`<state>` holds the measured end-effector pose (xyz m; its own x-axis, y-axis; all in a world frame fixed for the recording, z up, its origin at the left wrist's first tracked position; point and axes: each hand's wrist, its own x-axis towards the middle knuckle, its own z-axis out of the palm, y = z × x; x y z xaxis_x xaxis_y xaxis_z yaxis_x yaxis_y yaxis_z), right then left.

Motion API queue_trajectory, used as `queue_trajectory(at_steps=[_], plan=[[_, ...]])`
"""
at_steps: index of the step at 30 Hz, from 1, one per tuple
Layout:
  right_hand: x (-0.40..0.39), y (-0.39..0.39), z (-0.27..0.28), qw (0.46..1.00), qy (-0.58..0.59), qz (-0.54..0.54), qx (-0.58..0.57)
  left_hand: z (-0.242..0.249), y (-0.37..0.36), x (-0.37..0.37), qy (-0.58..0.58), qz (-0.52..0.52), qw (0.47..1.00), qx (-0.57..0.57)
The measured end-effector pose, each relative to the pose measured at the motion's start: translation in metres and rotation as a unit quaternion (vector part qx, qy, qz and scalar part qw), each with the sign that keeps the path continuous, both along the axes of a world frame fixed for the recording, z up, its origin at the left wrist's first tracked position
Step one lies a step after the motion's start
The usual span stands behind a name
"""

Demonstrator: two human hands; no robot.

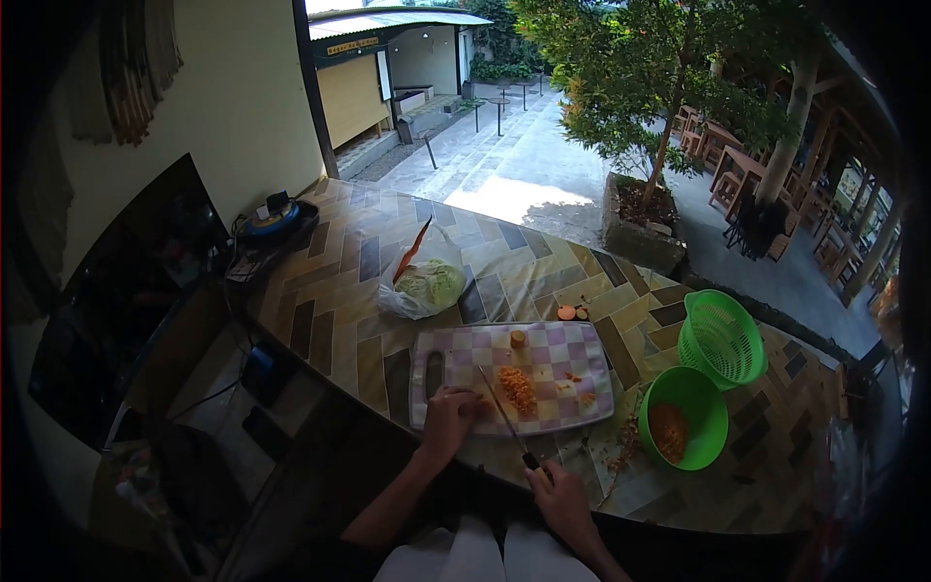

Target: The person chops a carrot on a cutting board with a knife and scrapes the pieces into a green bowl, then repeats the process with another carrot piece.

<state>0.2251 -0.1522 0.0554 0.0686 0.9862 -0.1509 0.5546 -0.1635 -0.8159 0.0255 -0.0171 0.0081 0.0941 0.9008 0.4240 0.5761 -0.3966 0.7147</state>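
Apparently mid-chop, lower centre, the right hand is gripping a knife, left hand unclear in grasp, likely needing tucked fingertips next.

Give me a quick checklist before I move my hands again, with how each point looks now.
1. Knife in hand: ok, its handle is in the right hand.
2. Left hand clear of the blade: not ok, its fingertips are close beside it on the cutting board.
3. Contact between blade and fingers: cannot tell, too small and dim.
4. Chopped orange pieces all in one pile: not ok, scraps lie to the right.
5. Green bowl with room inside: ok, orange food covers only part of it.
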Motion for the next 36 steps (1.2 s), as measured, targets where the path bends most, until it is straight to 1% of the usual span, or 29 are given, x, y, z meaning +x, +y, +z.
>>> queue_trajectory(at_steps=[1,6,10,16,19,22,25,28,30,36], plan=[[0.0,0.0,0.0,1.0,0.008,-0.004,-0.01,0.0,0.0,0.0,-0.003,-0.006,1.0,-0.005],[-0.004,-0.003,-0.002,0.999,-0.026,0.013,0.014,-0.004,0.001,0.001,-0.005,-0.03,0.999,-0.025],[-0.01,-0.004,-0.006,0.999,-0.038,0.027,0.012,-0.002,0.001,0.0,0.005,-0.033,0.999,-0.019],[-0.027,-0.002,-0.011,0.985,-0.161,0.06,-0.015,-0.004,0.003,-0.001,0.006,-0.05,0.999,-0.012],[-0.034,0.012,0.001,0.979,-0.188,0.069,-0.033,-0.004,0.003,-0.001,0.008,-0.052,0.999,-0.01],[-0.025,0.037,-0.012,0.986,-0.149,0.069,0.019,0.002,0.004,-0.001,0.004,-0.048,0.998,-0.027],[-0.015,0.043,-0.015,0.995,-0.052,0.069,0.047,0.003,0.008,-0.005,-0.011,-0.043,0.997,-0.058],[-0.018,0.032,-0.002,0.997,-0.048,0.055,0.011,0.007,0.011,-0.005,-0.028,-0.039,0.996,-0.076],[-0.022,0.027,-0.007,0.997,-0.047,0.053,0.003,0.011,0.011,-0.005,-0.027,-0.032,0.996,-0.084],[-0.023,0.03,-0.007,0.995,-0.061,0.074,-0.008,-0.009,0.022,-0.015,-0.042,-0.066,0.993,-0.087]])
